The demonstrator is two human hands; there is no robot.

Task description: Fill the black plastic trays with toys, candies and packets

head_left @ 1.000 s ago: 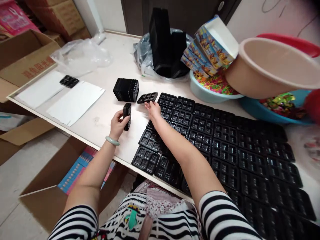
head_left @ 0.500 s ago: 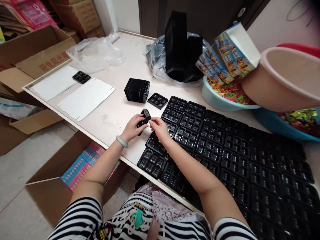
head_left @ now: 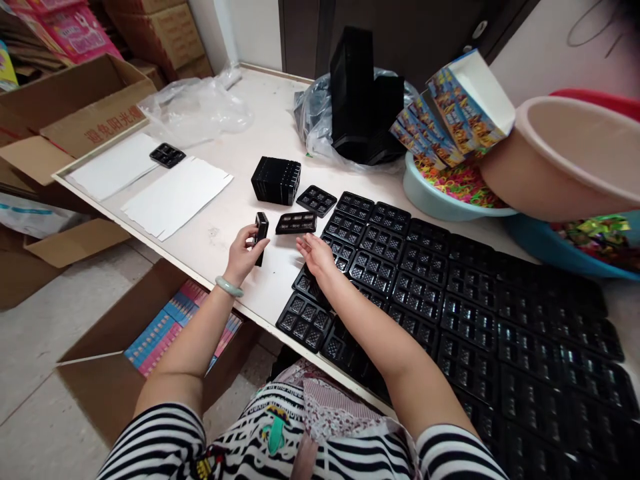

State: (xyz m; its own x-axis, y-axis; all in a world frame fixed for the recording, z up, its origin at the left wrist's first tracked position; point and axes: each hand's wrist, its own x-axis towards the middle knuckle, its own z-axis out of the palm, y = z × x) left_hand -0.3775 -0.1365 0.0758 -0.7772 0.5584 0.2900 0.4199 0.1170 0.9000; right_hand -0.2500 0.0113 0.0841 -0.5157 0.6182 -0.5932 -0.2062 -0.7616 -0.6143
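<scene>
My left hand (head_left: 244,250), with a green bangle at the wrist, is closed around a thin stack of black plastic trays (head_left: 261,230), held upright on edge. My right hand (head_left: 315,252) has its fingers stretched out and grips nothing. Just beyond its fingertips is a loose black tray (head_left: 296,223), tilted, its small compartments showing; whether it touches the table I cannot tell. Rows of black compartment trays (head_left: 373,270) cover the table to the right, partly hidden by my right forearm. Behind my hands stand a thick block of nested trays (head_left: 276,181) and a single flat tray (head_left: 317,201).
White card sheets (head_left: 177,197) lie at left, with clear plastic film (head_left: 197,110) behind. Tall black tray stacks (head_left: 353,93) sit in a bag. At right are a basin of colourful bands (head_left: 457,207), printed boxes (head_left: 455,107) and a pink tub (head_left: 560,160). An open carton (head_left: 95,393) stands below.
My hands have moved apart, the left going left with the tray stack. One tray has come off the stack and is loose near my right hand, whose fingers have opened.
</scene>
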